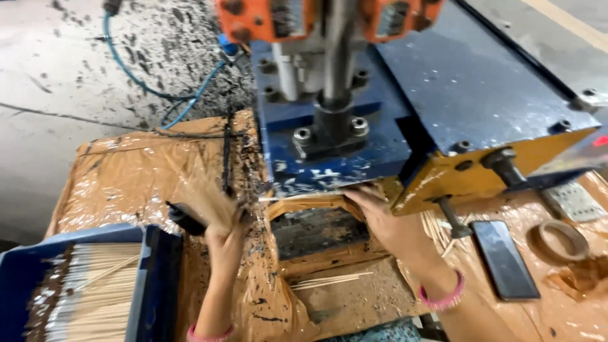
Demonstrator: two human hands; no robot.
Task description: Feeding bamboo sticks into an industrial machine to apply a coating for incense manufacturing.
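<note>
Nearest the camera, at the lower left, a blue crate [155, 278] filled with pale thin sticks [95, 291] is seen, its sticks lying roughly level and pointing toward the left hand [225, 237]. Just above and right of the crate, that hand is closed around a fanned bundle of sticks [206, 196], whose long axis is tilted up and to the left, away from the wrist; the bundle is blurred, so single sticks cannot be counted. The right hand [380, 218] is stretched toward the blue and orange press machine [380, 126], with its fingers laid flat at the slot under the machine's head, where one thin stick [297, 197] is seen lying level, pointing left from the fingertips; whether it is pinched cannot be told. The bundle is held well apart from that slot, to its left, so the right hand is nearer the slot. A dark phone [505, 258] and a tape roll [559, 240] are lying on the brown plastic sheet [126, 177] to the right.
</note>
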